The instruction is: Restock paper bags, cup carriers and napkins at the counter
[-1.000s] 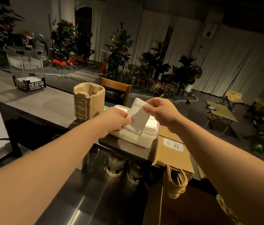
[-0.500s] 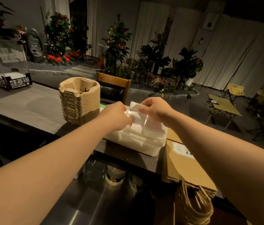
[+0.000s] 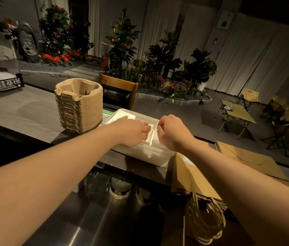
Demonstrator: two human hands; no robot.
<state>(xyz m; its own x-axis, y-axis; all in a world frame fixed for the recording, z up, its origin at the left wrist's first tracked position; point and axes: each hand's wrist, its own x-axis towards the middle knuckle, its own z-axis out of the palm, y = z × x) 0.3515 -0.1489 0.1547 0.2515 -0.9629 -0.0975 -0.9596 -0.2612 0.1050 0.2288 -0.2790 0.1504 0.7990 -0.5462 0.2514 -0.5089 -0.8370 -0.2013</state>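
Note:
A white napkin box (image 3: 145,156) stands on the grey counter (image 3: 24,110), with white napkins (image 3: 150,134) lying in its open top. My left hand (image 3: 133,133) and my right hand (image 3: 173,133) are both down on the napkins, one at each side, with curled fingers pinching the folded stack. My hands hide the fingertips. A tall stack of brown pulp cup carriers (image 3: 79,107) stands just left of the box. Brown paper bags (image 3: 190,176) with twisted handles lie flat to the right, hanging over the counter's near edge.
A second flat pile of brown bags (image 3: 246,157) lies further right. A clear acrylic stand on a black base (image 3: 1,82) sits at the far left of the counter. Jars (image 3: 120,189) stand on the steel shelf below. A wooden chair (image 3: 119,91) is behind the counter.
The napkin both hands held up above the box has come down into the box. Both hands have dropped lower onto the stack. The view has shifted to the right.

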